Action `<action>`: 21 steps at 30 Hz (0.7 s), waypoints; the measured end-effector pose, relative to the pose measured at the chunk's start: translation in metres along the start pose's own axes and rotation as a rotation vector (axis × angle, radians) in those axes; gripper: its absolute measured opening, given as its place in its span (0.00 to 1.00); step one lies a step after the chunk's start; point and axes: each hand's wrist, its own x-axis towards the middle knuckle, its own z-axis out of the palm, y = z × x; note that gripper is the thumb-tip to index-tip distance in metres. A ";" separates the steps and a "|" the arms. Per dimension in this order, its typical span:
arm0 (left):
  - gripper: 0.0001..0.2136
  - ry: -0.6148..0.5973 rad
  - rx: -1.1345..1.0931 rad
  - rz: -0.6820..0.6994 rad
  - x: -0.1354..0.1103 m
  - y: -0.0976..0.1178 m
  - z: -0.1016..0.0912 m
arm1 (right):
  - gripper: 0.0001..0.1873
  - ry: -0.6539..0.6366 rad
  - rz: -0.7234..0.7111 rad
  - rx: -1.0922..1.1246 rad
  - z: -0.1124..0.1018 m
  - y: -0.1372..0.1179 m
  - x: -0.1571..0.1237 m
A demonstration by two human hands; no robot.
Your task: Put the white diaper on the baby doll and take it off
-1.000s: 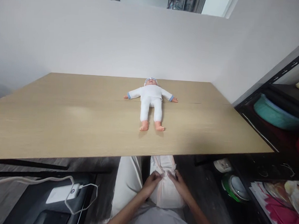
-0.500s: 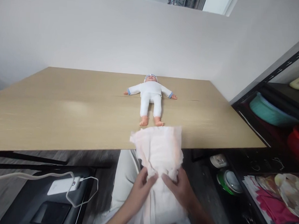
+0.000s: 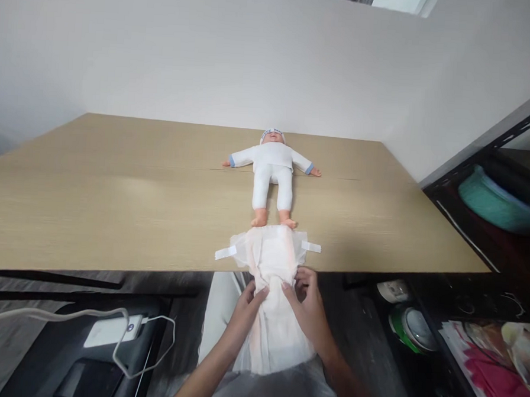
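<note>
A white diaper hangs unfolded between my hands, its far end over the table's front edge and its near end over my lap. Two white fastening tabs stick out sideways from the far end. My left hand pinches the left edge of its narrow middle, thumb on top. On the other side, my right hand grips the right edge the same way. Just beyond the diaper, a baby doll in white clothes and a headband lies on its back, arms spread, feet toward me.
The wooden table runs up to a white wall. At lower left, a black seat carries a white power bank with a cable and a dark phone. A black shelf at right holds a teal basin and several other items.
The far end of the diaper has spread out, and its two side tabs now show. Both hands have moved slightly forward with it. The view has shifted a little.
</note>
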 end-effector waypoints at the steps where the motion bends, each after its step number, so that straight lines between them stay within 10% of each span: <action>1: 0.35 0.004 0.000 -0.007 -0.001 -0.001 0.000 | 0.23 0.099 -0.050 -0.054 -0.001 -0.001 -0.001; 4: 0.31 0.018 0.043 0.030 -0.002 -0.003 -0.002 | 0.23 0.228 -0.244 -0.168 -0.003 -0.015 0.000; 9: 0.25 0.028 0.139 0.162 -0.008 -0.004 -0.009 | 0.31 -0.097 -0.541 -0.343 0.012 -0.050 0.035; 15: 0.20 0.045 0.392 0.272 -0.032 -0.003 -0.030 | 0.38 -0.316 -0.551 -0.601 0.046 -0.040 0.087; 21: 0.22 -0.217 1.011 0.957 0.000 0.057 -0.077 | 0.36 -0.342 -0.568 -0.666 0.051 -0.025 0.095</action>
